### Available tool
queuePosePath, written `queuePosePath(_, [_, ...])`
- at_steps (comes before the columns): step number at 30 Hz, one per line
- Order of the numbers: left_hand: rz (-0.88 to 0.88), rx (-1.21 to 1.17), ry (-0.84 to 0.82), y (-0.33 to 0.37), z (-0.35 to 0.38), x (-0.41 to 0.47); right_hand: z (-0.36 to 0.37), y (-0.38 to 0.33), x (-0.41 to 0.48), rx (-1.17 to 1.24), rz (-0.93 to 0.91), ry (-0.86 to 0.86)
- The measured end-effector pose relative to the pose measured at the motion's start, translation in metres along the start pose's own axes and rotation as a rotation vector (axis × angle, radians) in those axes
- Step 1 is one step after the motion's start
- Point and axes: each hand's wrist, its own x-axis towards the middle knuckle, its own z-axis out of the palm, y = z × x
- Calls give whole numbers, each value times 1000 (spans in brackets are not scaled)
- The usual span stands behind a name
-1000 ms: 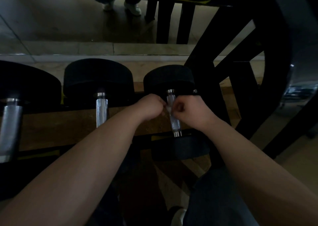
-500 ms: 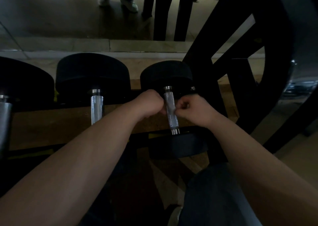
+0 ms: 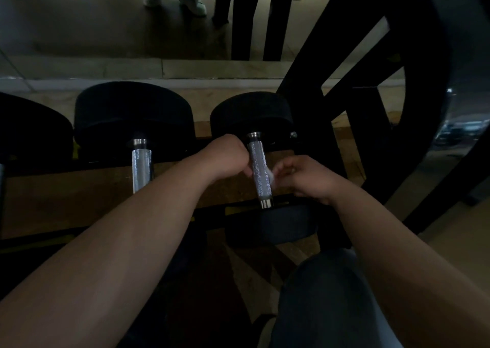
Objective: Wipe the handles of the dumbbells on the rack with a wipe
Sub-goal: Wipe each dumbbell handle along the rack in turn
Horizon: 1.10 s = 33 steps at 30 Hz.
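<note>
Black dumbbells lie in a row on the rack point(image 3: 66, 201). The rightmost dumbbell's knurled silver handle point(image 3: 259, 167) runs between my two hands. My left hand point(image 3: 230, 156) is fisted against the handle's left side. My right hand point(image 3: 305, 178) sits just right of the handle, fingers pinching a small white wipe point(image 3: 270, 176) that touches the handle's right side. Whether the wipe passes under the handle into my left hand is hidden. The middle dumbbell's handle point(image 3: 141, 167) is bare.
A third dumbbell head point(image 3: 31, 135) shows at the far left. A black rack frame point(image 3: 358, 109) with slanted bars rises on the right. A mirror behind the rack reflects shoes point(image 3: 193, 2). My knee point(image 3: 326, 294) is at the bottom right.
My right hand has pulled away to the right of the handle and loosened its fist into a pinch, exposing the wipe. The left hand stays against the handle.
</note>
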Motion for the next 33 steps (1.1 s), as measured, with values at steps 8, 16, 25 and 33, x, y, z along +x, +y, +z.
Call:
queuePosePath(8, [7, 65, -1, 2, -1, 3, 7, 4, -1, 179, 26, 97])
queuePosePath(16, [-24, 16, -5, 0, 0, 6, 0, -13, 20, -126, -73, 253])
queuePosePath(25, [3, -77, 17, -1, 0, -14, -4, -50, -37, 54, -117, 82])
queuePosePath(33, [0, -182, 275, -68, -51, -75, 66, -99, -27, -35, -237, 192])
